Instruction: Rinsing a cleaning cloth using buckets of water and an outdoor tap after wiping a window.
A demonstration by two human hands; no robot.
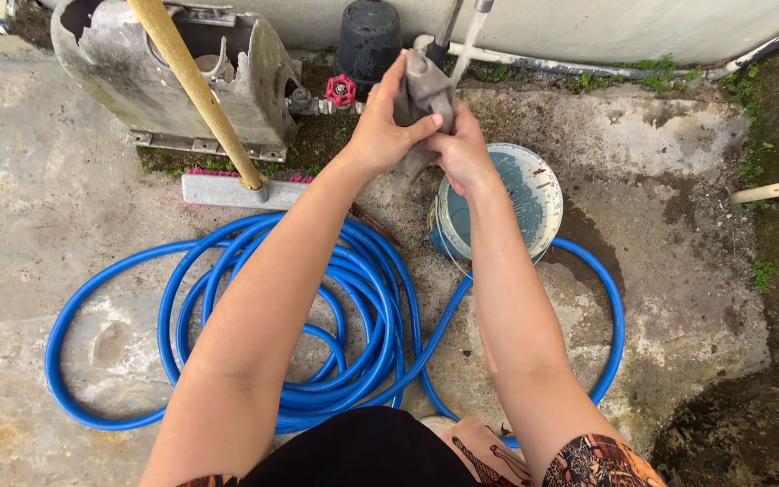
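Black fabric and a patterned garment edge fill the bottom of the view, and two bare forearms stretch up from them toward a pale, paint-stained bucket (534, 194) of round plastic standing on rough, mottled concrete ground (38, 198). Just above the bucket's left rim, the left hand (380, 126) and the right hand (462, 149) meet, both closed tightly around a limp, wet grey cloth (421, 90), fingers curled and pressing its folds together. A thin stream of water (471, 36) falls from a tap above onto the top of the cloth. Left of the bucket, a smooth blue hose (317, 298) lies in many loose coils, one loop curving round the bucket's right side. Up and left of the bucket, a push broom (227, 189) with a pale flat head and pink bristles rests on the ground, its yellow wooden handle slanting upward. Behind it sits a chipped, hollow concrete block (137, 81). A small red valve wheel (341, 90) sits on a pipe above the bucket.
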